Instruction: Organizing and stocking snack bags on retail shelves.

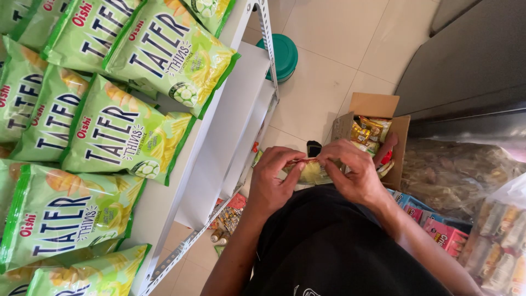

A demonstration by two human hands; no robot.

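below the camera lies a pale tiled floor [329, 71], with a white metal shelf [230, 126] at the left and a grey wall or cabinet side [471, 55] at the upper right. the shelf's top board carries green snack bags [115, 137] laid flat and overlapping; about ten show, several cut off by the edge. one round teal lid or tub [285, 55] stands on the floor past the shelf corner. one open cardboard box [378, 107] sits on the floor in front of the person, holding small gold and red packets [368, 131] too jumbled to count. down beside the shelf leg lies a cluster of small sachets and bottles [227, 219], also too small to count. at the right are a few pink and blue cartons [433, 225] and clear plastic bags of goods [498, 241], with a larger crinkled bag [455, 170] behind.

both hands meet above the box, over the person's black shirt [339, 246]. the left hand [274, 178] and right hand [353, 170] hold one small yellow-green packet [311, 172] between them. the fingers [293, 159] of each are curled narrow, thumb and forefinger pinching the packet's top edge from either side, so it hangs just under the knuckles, near the box's front flap.
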